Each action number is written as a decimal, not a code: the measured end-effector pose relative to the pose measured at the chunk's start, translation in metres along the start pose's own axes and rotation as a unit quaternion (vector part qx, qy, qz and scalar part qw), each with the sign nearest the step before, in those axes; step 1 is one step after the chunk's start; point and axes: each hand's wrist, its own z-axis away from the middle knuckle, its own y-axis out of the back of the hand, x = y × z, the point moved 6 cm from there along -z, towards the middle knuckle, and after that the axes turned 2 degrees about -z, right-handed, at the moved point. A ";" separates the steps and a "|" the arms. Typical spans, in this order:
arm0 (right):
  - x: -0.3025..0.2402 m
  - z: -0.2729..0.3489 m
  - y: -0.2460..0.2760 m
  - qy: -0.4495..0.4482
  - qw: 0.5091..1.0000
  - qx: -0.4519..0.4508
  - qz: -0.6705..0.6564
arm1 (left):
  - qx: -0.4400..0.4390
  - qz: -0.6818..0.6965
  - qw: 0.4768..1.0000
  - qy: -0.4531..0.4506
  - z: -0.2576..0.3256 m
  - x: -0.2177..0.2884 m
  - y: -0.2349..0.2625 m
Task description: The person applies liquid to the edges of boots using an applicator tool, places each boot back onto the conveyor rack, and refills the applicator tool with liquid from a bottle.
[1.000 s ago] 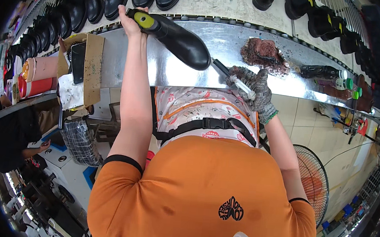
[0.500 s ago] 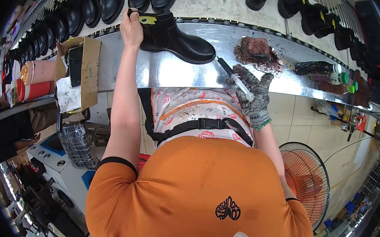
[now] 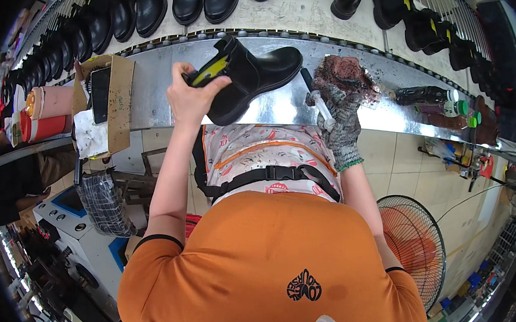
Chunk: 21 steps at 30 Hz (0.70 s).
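Your left hand (image 3: 191, 96) grasps a black ankle boot (image 3: 250, 74) by its opening, where the yellow lining shows, and holds it tilted over the metal workbench (image 3: 154, 84), toe toward your right. Your gloved right hand (image 3: 341, 122) is clenched around a brush (image 3: 316, 97) whose dark tip sits just beside the boot's toe. Just beyond that hand lies a brown-stained rag (image 3: 346, 75); farther to its right lie dark bottles (image 3: 426, 96).
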 end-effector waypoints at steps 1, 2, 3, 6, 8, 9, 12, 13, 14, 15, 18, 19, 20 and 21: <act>-0.001 0.000 -0.002 0.007 0.999 -0.031 -0.020 | -0.020 -0.004 0.999 0.031 0.006 0.004 0.001; -0.006 0.001 -0.008 0.014 0.997 -0.063 -0.039 | -0.031 -0.013 0.999 0.042 0.012 0.006 0.003; -0.009 0.004 -0.012 0.013 0.997 -0.063 -0.039 | -0.043 -0.022 0.997 0.053 0.017 0.007 0.004; -0.041 0.015 -0.028 0.272 0.887 -0.039 0.373 | -0.082 0.061 0.987 0.122 0.029 0.002 0.001; -0.017 -0.003 -0.021 0.100 0.978 -0.062 0.173 | -0.101 0.093 0.980 0.141 0.035 0.002 0.001; -0.017 -0.003 -0.021 0.100 0.978 -0.060 0.171 | -0.118 0.126 0.972 0.162 0.039 0.000 0.000; -0.018 0.000 -0.031 0.172 0.957 -0.102 0.212 | -0.176 0.235 0.924 0.243 0.056 -0.004 -0.008; -0.018 0.001 -0.030 0.172 0.957 -0.099 0.210 | -0.198 0.307 0.888 0.280 0.062 -0.005 -0.013; -0.023 0.005 -0.035 0.199 0.941 -0.118 0.246 | -0.212 0.320 0.877 0.289 0.068 -0.006 -0.016; -0.027 0.009 -0.040 0.226 0.923 -0.137 0.281 | -0.213 0.319 0.877 0.289 0.071 -0.007 -0.016; -0.014 0.010 -0.033 0.147 0.940 -0.166 0.260 | -0.252 0.359 0.834 0.335 0.084 0.001 -0.022; -0.006 0.010 -0.032 0.101 0.942 -0.191 0.256 | -0.253 0.360 0.833 0.336 0.085 0.003 -0.022; -0.011 0.012 -0.033 0.115 0.945 -0.162 0.258 | -0.256 0.360 0.830 0.340 0.086 0.005 -0.023; -0.011 0.013 -0.032 0.114 0.946 -0.162 0.258 | -0.259 0.361 0.827 0.344 0.087 0.006 -0.023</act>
